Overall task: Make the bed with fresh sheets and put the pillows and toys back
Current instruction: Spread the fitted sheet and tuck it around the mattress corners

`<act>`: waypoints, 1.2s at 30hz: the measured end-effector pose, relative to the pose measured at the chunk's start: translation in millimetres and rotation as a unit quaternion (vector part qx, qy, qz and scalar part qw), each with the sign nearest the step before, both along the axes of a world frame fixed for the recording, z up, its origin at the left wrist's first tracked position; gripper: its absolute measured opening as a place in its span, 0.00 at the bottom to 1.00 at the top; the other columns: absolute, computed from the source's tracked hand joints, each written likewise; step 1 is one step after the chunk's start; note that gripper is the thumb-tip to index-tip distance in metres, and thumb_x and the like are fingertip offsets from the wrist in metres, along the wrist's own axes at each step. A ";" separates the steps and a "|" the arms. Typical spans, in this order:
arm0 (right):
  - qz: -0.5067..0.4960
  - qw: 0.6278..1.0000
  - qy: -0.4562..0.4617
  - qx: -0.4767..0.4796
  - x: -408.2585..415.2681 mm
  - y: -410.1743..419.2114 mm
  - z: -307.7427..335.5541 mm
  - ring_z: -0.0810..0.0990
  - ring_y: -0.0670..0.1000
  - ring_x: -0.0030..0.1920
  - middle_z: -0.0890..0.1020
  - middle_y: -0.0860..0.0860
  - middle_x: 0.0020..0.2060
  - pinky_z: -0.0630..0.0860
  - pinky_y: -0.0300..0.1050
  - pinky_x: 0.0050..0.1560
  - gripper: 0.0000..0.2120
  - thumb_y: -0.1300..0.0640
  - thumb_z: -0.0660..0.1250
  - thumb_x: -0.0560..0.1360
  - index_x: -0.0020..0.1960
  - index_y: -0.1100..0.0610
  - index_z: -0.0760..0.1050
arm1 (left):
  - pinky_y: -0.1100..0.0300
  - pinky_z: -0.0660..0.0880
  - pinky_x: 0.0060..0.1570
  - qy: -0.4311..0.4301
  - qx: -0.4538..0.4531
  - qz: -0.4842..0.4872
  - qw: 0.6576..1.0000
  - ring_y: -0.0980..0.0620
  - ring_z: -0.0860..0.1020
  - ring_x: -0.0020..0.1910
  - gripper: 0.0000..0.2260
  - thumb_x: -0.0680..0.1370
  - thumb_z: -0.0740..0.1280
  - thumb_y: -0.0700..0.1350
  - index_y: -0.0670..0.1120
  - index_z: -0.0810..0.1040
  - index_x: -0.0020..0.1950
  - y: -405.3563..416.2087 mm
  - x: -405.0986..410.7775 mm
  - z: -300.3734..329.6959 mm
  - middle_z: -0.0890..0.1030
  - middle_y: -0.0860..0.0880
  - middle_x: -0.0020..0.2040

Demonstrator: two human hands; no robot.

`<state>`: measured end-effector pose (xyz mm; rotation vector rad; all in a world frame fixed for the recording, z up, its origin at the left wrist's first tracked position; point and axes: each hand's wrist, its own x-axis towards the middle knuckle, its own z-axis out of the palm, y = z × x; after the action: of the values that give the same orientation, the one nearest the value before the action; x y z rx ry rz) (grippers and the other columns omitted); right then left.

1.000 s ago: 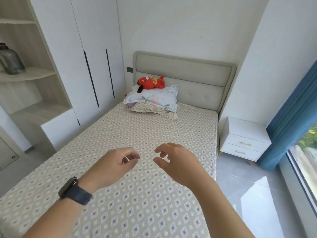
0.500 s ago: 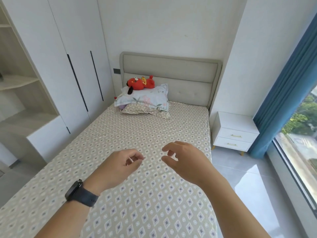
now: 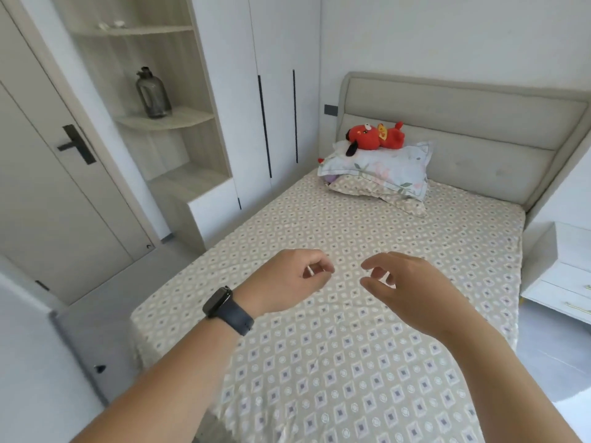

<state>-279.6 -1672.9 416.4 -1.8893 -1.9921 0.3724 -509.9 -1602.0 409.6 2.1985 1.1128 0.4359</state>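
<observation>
A beige diamond-patterned sheet (image 3: pixel 367 238) covers the bed, lying smooth from the foot to the grey padded headboard (image 3: pixel 473 123). At the head, a floral pillow (image 3: pixel 380 167) lies on top of a pillow (image 3: pixel 383 196) in the sheet's pattern. A red plush dog (image 3: pixel 372 137) lies on the floral pillow. A small purple thing (image 3: pixel 331 178) peeks out between the pillows. My left hand (image 3: pixel 284 279), with a dark watch on its wrist, and my right hand (image 3: pixel 406 289) hover side by side above the middle of the sheet. Their fingers are loosely curled and hold nothing.
White wardrobe doors (image 3: pixel 275 100) and open wooden shelves with a dark jug (image 3: pixel 153 94) stand left of the bed. A door (image 3: pixel 48 187) with a black handle is at the far left. A white nightstand (image 3: pixel 569 276) sits on the right.
The view has swung left, so the door and shelves show and the window has left the frame. Both hands keep the same loose pose over the sheet.
</observation>
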 end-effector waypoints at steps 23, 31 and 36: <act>-0.032 0.998 -0.002 -0.053 -241.6 187.4 -38.2 0.77 0.40 0.47 0.79 0.36 0.47 0.78 0.49 0.52 0.12 0.42 0.65 0.79 0.61 0.41 0.77 | 0.55 0.79 0.49 0.027 -0.034 -0.045 0.998 0.60 0.80 0.45 0.06 0.81 0.64 0.54 0.58 0.80 0.54 199.5 -233.9 -40.8 0.81 0.61 0.49; -0.022 0.998 0.012 -0.052 -297.1 211.3 -42.6 0.77 0.38 0.46 0.79 0.35 0.48 0.78 0.46 0.51 0.12 0.41 0.65 0.79 0.61 0.41 0.77 | 0.52 0.79 0.50 0.036 -0.052 -0.023 0.998 0.59 0.80 0.46 0.05 0.81 0.64 0.54 0.59 0.79 0.53 217.3 -301.9 -53.3 0.81 0.62 0.49; -0.045 0.998 -0.010 -0.037 -334.6 251.3 -45.1 0.76 0.37 0.47 0.78 0.35 0.48 0.77 0.42 0.50 0.13 0.40 0.64 0.79 0.62 0.40 0.76 | 0.55 0.78 0.51 0.016 -0.042 -0.040 0.998 0.59 0.79 0.48 0.05 0.82 0.64 0.53 0.58 0.80 0.54 270.5 -339.2 -51.4 0.81 0.61 0.49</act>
<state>-614.2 -1421.6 371.2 -2.0271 -1.9216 0.4095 -849.1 -1331.5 358.2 2.1751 1.0382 0.3148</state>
